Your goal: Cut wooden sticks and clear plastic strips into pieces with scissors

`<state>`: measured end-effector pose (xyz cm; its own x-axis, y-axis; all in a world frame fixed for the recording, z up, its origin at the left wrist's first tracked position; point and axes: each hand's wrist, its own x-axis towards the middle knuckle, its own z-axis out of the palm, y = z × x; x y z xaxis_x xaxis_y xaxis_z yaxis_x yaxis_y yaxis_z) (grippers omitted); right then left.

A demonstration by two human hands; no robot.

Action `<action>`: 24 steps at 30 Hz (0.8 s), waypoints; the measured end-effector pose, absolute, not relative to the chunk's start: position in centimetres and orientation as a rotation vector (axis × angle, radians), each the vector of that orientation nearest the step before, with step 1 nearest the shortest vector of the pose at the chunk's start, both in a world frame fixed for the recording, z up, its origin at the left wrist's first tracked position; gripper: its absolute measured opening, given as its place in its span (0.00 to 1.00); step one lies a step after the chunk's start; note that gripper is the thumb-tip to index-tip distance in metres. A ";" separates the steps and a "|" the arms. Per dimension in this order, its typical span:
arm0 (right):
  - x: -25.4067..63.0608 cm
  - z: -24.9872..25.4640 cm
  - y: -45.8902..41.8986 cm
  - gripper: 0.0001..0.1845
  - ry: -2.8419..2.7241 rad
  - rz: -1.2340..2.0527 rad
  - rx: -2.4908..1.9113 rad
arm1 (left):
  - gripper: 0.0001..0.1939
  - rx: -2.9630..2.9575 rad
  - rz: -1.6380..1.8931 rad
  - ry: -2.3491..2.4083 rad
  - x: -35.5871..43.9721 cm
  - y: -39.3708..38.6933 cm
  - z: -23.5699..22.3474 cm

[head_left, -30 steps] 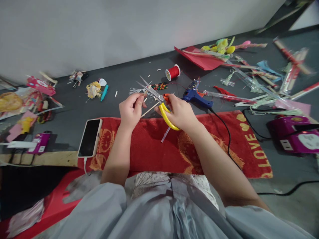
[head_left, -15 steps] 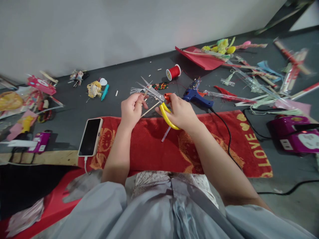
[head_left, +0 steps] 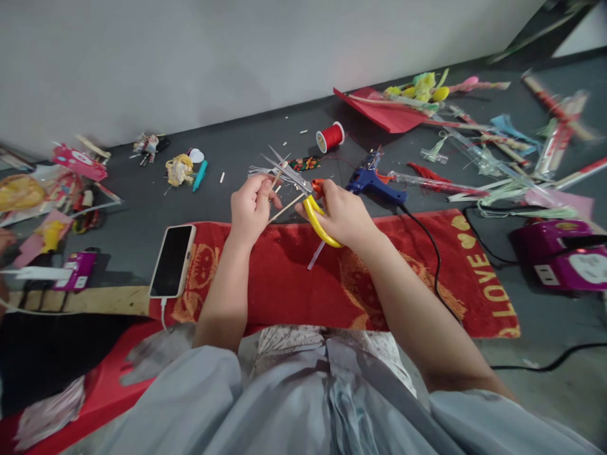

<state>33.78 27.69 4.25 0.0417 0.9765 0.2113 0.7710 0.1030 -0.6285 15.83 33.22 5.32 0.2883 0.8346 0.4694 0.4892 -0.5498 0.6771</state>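
Note:
My right hand (head_left: 342,213) is closed round the yellow-handled scissors (head_left: 313,221), whose parted blades point up and left towards my other hand. A small orange piece (head_left: 317,184) shows by its fingertips; its kind is unclear. My left hand (head_left: 251,205) pinches a thin wooden stick (head_left: 277,175), which sticks up past the fingertips beside the blades. Another pale thin length (head_left: 287,208) slants between the two hands; whether it is joined to the stick I cannot tell. Below the scissors, a translucent strip (head_left: 316,256) lies on the red towel (head_left: 284,278).
A blue glue gun (head_left: 372,180) with a black cord lies right of my hands. Behind are a red thread spool (head_left: 331,137) and patterned fabric (head_left: 305,163). A phone (head_left: 172,261) is charging at left. Craft scraps crowd both sides; another person's hand (head_left: 6,240) shows at the left edge.
The stick in my left fingers now shows more plainly, standing higher beside the scissor blades. Both hands stay almost in place. Another person's hand has come in at the left edge.

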 end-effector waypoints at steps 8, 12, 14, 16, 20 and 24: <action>33.7 4.3 27.6 0.32 -1.794 0.445 -1.725 | 0.18 2.128 1.087 1.176 15.9 33.2 5.0; 33.7 4.5 27.6 0.32 -1.799 0.454 -1.731 | 0.18 2.120 1.103 1.162 16.1 33.1 5.1; 33.7 4.5 27.6 0.32 -1.799 0.450 -1.728 | 0.18 2.124 1.126 1.162 16.1 33.1 5.1; 33.7 4.4 27.6 0.32 -1.793 0.439 -1.725 | 0.18 2.136 1.139 1.180 16.1 33.1 5.1; 33.7 4.3 27.6 0.31 -1.789 0.421 -1.725 | 0.19 2.153 1.140 1.216 16.1 33.1 5.1; 33.7 4.4 27.6 0.31 -1.782 0.423 -1.733 | 0.20 2.166 1.131 1.229 16.1 33.2 5.1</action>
